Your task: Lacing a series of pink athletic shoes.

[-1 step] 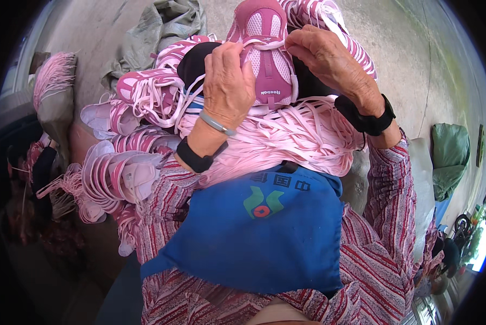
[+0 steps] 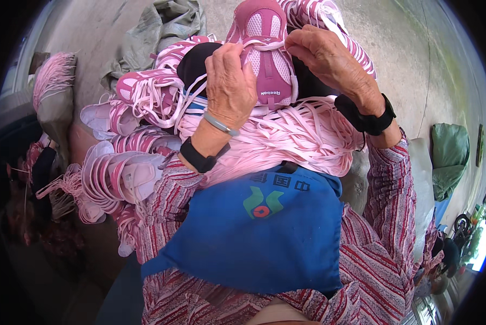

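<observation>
A pink-and-white shoe upper (image 2: 267, 73) lies in front of me, toe pointing away and tongue toward me. A pale shoelace (image 2: 266, 46) runs across it between my two hands. My left hand (image 2: 231, 86) is closed at the upper's left edge, fingers curled on the lace; its fingertips are partly hidden. On the right side, my right hand (image 2: 324, 57) pinches the lace between thumb and fingers. Beneath the upper, a heap of pale pink shoelaces (image 2: 286, 135) covers my lap above a blue apron (image 2: 254, 238).
Laced pink uppers (image 2: 151, 95) pile up at my left, with nested pale ones (image 2: 126, 176) nearer me. More striped uppers (image 2: 321, 16) lie beyond my right hand. A grey-green cloth (image 2: 162, 32) rests on the floor ahead; a green sack (image 2: 448, 157) stands at far right.
My left hand and wrist have shifted very slightly to the right. The right hand and the shoe upper look the same.
</observation>
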Motion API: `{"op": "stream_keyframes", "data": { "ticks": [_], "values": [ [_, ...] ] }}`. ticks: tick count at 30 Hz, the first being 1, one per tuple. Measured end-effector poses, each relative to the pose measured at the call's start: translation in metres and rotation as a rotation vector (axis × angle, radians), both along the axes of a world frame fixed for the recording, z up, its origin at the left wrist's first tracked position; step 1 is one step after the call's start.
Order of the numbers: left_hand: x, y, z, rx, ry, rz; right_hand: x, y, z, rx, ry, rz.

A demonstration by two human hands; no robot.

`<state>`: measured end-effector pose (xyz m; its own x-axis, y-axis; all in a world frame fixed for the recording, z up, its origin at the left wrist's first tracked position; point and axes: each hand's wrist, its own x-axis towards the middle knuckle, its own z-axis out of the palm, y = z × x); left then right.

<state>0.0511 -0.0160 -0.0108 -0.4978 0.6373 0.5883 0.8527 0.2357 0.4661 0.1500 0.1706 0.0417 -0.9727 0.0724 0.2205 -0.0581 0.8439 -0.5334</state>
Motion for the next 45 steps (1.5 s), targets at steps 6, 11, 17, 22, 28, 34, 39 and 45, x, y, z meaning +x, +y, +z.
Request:
{"op": "stream_keyframes", "data": {
  "ticks": [6, 11, 17, 22, 28, 34, 39, 45],
  "values": [
    [0.010, 0.010, -0.026, 0.125, -0.002, 0.060, -0.002, 0.004, 0.002, -0.007, -0.171, -0.057],
    [0.005, 0.005, -0.014, 0.151, -0.034, 0.063, -0.008, 0.007, 0.004, 0.200, -0.037, 0.085],
    [-0.015, -0.013, 0.014, 0.005, -0.167, -0.110, -0.018, 0.003, -0.003, 0.317, -0.020, 0.176],
    [-0.020, -0.009, 0.027, -0.246, -0.028, -0.101, -0.013, -0.003, -0.004, -0.143, -0.320, -0.099],
    [-0.016, -0.007, 0.025, -0.170, -0.019, -0.120, 0.019, -0.044, -0.005, 0.151, 0.060, -0.224],
    [-0.019, -0.007, 0.023, -0.130, -0.012, -0.125, 0.011, -0.051, -0.023, 0.273, -0.001, -0.283],
    [-0.023, -0.003, 0.024, -0.109, 0.034, -0.099, 0.003, -0.029, -0.031, 0.097, 0.133, -0.132],
    [-0.028, -0.003, 0.024, -0.163, 0.130, -0.126, -0.001, -0.026, -0.019, 0.023, 0.139, -0.163]
  ]
}}
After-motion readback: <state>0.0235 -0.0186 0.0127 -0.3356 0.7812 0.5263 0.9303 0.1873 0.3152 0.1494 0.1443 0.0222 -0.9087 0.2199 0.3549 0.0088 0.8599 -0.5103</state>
